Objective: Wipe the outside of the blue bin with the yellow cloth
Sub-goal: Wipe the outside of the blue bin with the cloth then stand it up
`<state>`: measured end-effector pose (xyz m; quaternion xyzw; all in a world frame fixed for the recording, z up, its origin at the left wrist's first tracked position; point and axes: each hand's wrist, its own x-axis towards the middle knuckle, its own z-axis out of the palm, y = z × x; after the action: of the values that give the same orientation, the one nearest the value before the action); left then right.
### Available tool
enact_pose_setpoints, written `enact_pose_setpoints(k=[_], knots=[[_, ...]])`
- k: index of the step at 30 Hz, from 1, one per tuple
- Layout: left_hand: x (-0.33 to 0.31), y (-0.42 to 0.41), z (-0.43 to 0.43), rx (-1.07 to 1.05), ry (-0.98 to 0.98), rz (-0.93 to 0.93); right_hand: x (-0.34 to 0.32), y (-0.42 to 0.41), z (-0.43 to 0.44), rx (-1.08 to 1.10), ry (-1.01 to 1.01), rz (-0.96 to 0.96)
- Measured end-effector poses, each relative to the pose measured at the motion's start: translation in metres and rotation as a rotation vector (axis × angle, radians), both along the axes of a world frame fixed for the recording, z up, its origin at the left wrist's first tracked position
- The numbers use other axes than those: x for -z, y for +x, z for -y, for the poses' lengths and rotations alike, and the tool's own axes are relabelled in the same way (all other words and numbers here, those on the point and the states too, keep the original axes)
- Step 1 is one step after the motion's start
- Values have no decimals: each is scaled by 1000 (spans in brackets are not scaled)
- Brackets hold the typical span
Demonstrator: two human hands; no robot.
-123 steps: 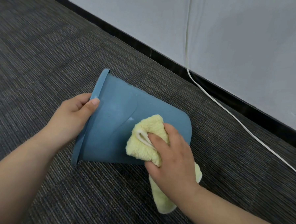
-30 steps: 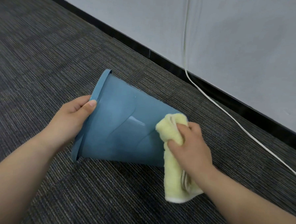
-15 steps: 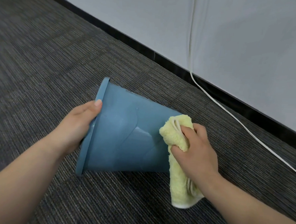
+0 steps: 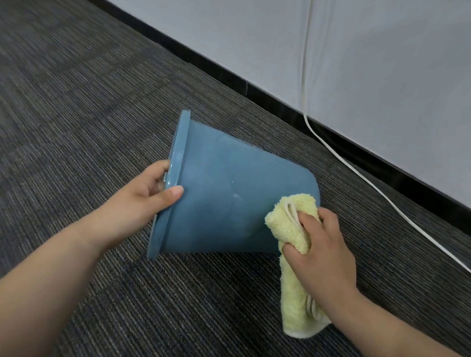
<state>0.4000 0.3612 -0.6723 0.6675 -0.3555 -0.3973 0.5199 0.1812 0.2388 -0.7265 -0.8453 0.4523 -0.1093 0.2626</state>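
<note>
We have the blue bin (image 4: 227,199) tipped on its side on the dark striped carpet (image 4: 83,102), open rim toward the left, base toward the right. Our left hand (image 4: 148,198) grips the rim: thumb across the outer wall, fingers curled over the edge into the mouth, grip closed on the rim. Our right hand (image 4: 323,245) is closed around the bunched yellow cloth (image 4: 289,222), pressing its upper wad against the bin's outer wall near the base corner; the cloth's loose end hangs below the hand, whether it touches the carpet we cannot tell. Behind the bin runs a grey wall (image 4: 385,63) with black skirting (image 4: 260,95), and a white cable (image 4: 370,185) drops down the wall and trails across the carpet to the right.
</note>
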Motion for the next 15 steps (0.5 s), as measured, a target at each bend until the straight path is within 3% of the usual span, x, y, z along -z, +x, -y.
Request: enact_pose_setpoints(k=[3,10,15], knots=[[-6,3,-3,68,46,-25,-2,-2,-3,4,2,20],[-11,-4,-2,54,140,74,-46,31,6,-6,-60,269],[-11,-4,-4,139,158,98,-58,69,-6,-148,-11,213]])
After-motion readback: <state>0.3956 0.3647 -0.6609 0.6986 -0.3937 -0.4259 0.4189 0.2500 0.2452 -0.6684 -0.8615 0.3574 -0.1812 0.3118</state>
